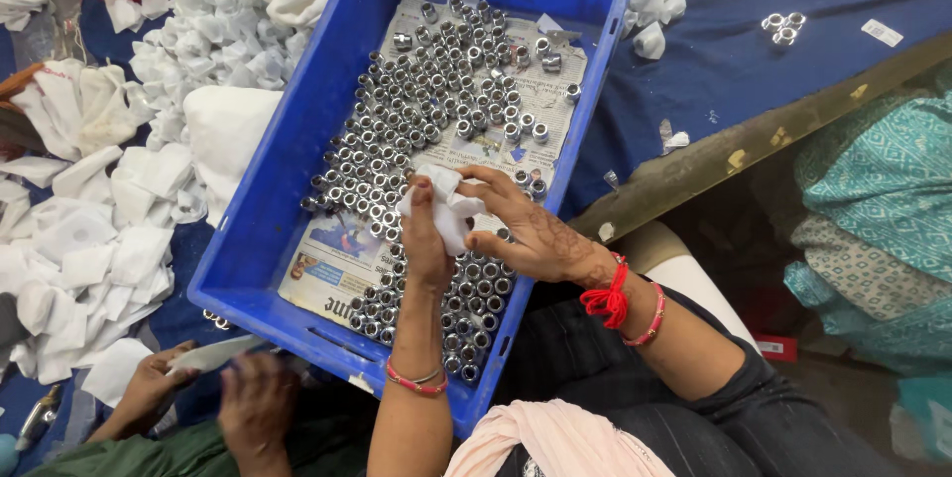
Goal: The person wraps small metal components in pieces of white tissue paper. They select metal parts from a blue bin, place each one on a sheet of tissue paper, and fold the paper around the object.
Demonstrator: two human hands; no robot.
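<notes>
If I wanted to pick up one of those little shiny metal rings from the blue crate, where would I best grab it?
Take a metal ring at the loose edge of the cluster, probably from above, pinching its outer wall on opposite sides. Most seem to stand hole-up on the newspaper lining the blue crate, packed close together, so edge pieces likely leave fingers more room.

We cannot see what the white paper (448,207) wraps; the left hand (424,239) and right hand (526,229) cover it. The crate (288,160) is cut off at twelve o'clock. The newspaper (332,264) lies mostly under metal nuts (416,110). At seven o'clock, a co-worker's hands (213,393) blur.
</notes>
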